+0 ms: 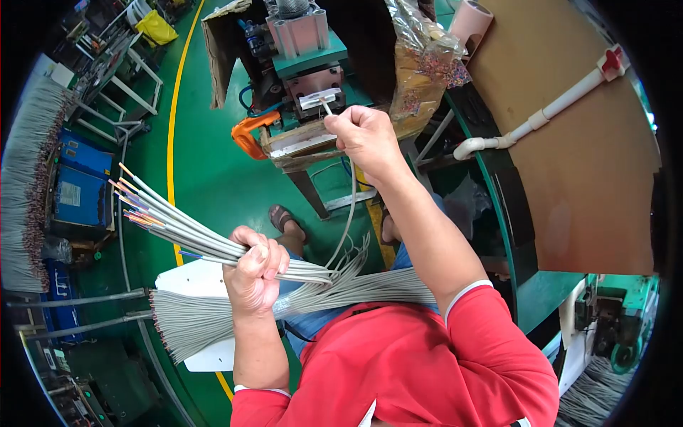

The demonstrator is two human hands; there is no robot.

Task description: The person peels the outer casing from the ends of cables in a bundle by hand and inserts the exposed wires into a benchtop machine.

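Note:
My left hand (256,267) is closed around a bunch of grey cables (192,231), whose stripped ends show copper, blue and brown wires fanning out to the left. My right hand (364,139) pinches a single grey cable (353,206) close to its end. That end points into the slot of a small pneumatic press (313,85) with a green plate on top. From my right hand the cable hangs down toward the bundle in my lap. Across my thighs lies a thick bundle of grey cables (192,313), bound with clear wrap, over a white board (213,356).
An orange-handled tool (249,135) sits at the press's left. Cardboard (220,57) and plastic sheeting (420,71) surround the machine. A white pipe (533,121) crosses a brown board at right. At far left hangs a large mass of grey cables (28,185) near blue boxes (82,178).

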